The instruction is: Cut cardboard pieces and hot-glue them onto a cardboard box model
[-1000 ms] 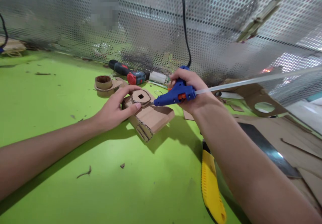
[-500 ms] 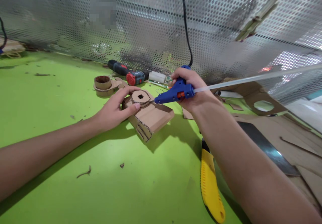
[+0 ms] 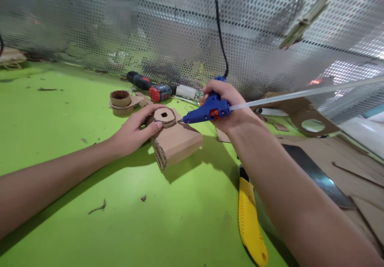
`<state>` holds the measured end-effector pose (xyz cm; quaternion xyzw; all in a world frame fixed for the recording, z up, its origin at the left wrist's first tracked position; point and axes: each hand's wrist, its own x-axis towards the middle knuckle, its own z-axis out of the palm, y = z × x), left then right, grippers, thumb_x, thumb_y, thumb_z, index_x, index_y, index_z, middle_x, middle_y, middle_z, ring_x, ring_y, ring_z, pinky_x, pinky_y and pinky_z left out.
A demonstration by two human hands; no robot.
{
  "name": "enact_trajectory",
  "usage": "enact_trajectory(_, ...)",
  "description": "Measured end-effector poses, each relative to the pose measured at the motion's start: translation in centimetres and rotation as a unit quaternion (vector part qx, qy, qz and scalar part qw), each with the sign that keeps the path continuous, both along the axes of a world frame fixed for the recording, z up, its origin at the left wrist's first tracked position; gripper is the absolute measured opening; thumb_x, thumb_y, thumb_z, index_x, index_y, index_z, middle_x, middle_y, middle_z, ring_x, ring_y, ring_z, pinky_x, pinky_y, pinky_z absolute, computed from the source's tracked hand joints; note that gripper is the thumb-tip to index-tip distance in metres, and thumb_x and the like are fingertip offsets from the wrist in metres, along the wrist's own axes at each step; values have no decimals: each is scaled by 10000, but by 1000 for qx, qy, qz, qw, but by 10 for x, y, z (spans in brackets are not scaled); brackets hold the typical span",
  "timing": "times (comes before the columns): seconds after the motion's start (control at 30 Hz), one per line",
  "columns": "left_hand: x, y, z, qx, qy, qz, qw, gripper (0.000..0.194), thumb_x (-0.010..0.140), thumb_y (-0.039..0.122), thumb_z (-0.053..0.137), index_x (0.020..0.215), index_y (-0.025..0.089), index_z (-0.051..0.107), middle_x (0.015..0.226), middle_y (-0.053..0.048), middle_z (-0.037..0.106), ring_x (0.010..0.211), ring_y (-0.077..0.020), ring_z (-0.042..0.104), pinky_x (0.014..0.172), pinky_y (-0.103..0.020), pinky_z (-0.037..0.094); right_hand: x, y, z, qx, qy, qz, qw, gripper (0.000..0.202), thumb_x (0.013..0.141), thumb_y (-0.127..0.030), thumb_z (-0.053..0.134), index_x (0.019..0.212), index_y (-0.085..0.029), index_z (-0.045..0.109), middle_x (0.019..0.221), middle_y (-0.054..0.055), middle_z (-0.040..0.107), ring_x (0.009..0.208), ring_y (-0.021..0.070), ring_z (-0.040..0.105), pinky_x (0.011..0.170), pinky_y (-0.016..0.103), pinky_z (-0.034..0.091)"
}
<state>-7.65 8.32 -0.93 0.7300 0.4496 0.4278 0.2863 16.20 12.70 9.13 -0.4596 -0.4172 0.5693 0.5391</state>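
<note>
My left hand (image 3: 138,127) grips a folded cardboard piece (image 3: 180,141) at its far left end, thumb and fingers around a round cardboard disc (image 3: 165,117) that sits on top. The disc has a small square hole in its middle. In my right hand (image 3: 226,103) is a blue hot glue gun (image 3: 204,111), its nozzle pointing left at the disc's right edge, where disc and folded piece meet. From the gun's rear a long translucent glue stick (image 3: 288,97) runs off to the right. Whether fresh glue is coming out cannot be made out.
A yellow utility knife (image 3: 251,221) lies by my right forearm. Behind my left hand stand a cardboard ring piece (image 3: 121,102) and a cordless drill (image 3: 150,87). Cardboard sheets (image 3: 315,155) with a dark plate (image 3: 318,175) lie at right. A perforated metal panel (image 3: 168,27) rises behind.
The folded cardboard piece has turned in my left hand, its near end swinging left. The glue gun's nozzle stays by the disc's edge.
</note>
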Motion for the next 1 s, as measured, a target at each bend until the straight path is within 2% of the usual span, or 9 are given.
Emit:
enact_trajectory(0.23, -4, 1, -9, 6, -41, -24, 999, 563, 1016, 371, 662, 1560, 305, 538, 1553, -87, 654, 1440, -366, 604, 1204, -529, 484, -4, 2, 0, -21, 41, 4, 999, 369, 881, -48, 656, 620, -220, 460, 602, -41, 478, 512, 87, 422, 483, 210, 351)
enact_trajectory(0.37, -5, -1, -4, 8, -27, -21, 999, 433, 999, 349, 642, 1428, 290, 634, 1444, -70, 696, 1361, -360, 632, 1153, -511, 514, -5, 2, -2, -26, 49, 12, 998, 334, 857, -55, 660, 642, -226, 472, 609, -33, 495, 525, 95, 434, 478, 220, 367)
enact_trajectory(0.53, -4, -1, 4, 11, -39, -5, 999, 405, 979, 446, 644, 1334, 270, 726, 1345, -60, 748, 1301, -373, 658, 1097, -503, 543, -4, 4, -5, -16, 45, 24, 999, 347, 811, -73, 722, 691, -249, 448, 620, -52, 474, 519, 101, 422, 480, 243, 373)
enact_trajectory(0.67, -4, 3, 2, -43, -65, -26, 997, 551, 930, 577, 780, 1394, 287, 712, 1363, -79, 752, 1244, -373, 699, 1022, -476, 578, -3, 7, -7, -1, 28, 31, 999, 381, 815, -137, 779, 719, -253, 429, 644, -58, 474, 530, 91, 437, 480, 233, 380)
enact_trajectory(0.77, -3, 5, 1, -72, -83, -22, 994, 622, 837, 651, 879, 1309, 274, 729, 1320, -85, 766, 1204, -368, 720, 982, -460, 594, -1, 8, -9, 5, 34, 45, 998, 365, 803, -141, 783, 726, -253, 444, 647, -53, 489, 551, 102, 450, 481, 236, 400)
enact_trajectory(0.9, -1, 5, 3, -85, -100, -23, 991, 598, 822, 671, 886, 1238, 268, 735, 1258, -79, 782, 1169, -353, 722, 976, -459, 592, 2, 8, -11, 14, 33, 58, 998, 369, 791, -144, 794, 737, -257, 447, 656, -54, 499, 561, 114, 471, 507, 251, 444)
enact_trajectory(1.0, -1, 5, 4, -81, -100, -19, 992, 594, 813, 664, 896, 1233, 275, 737, 1226, -73, 781, 1147, -348, 718, 960, -455, 589, 3, 6, -11, 21, 25, 70, 997, 359, 795, -147, 792, 738, -255, 454, 657, -55, 507, 553, 109, 467, 502, 247, 430)
